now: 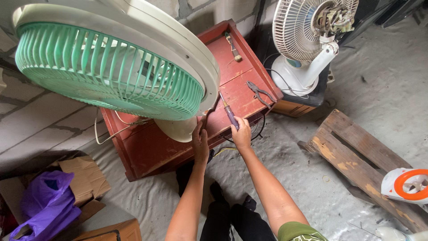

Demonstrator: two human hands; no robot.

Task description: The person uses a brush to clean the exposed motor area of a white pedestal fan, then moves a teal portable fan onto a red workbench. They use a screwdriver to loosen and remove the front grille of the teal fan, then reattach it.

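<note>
A large fan with a green grille (107, 71) and cream rim stands on a red wooden table (147, 147), tilted toward me. My right hand (242, 134) grips a purple-handled screwdriver (228, 111) whose tip points up toward the fan's rim. At the cream base (178, 129) of the fan, my left hand (200, 143) presses against the edge, its fingers partly hidden there.
Pliers (261, 93) and a small brush (232, 46) lie on the table. A white fan with its grille off (307, 40) stands behind on a box. A wooden pallet (356, 156) lies right, a purple bag (47, 201) in cardboard at left.
</note>
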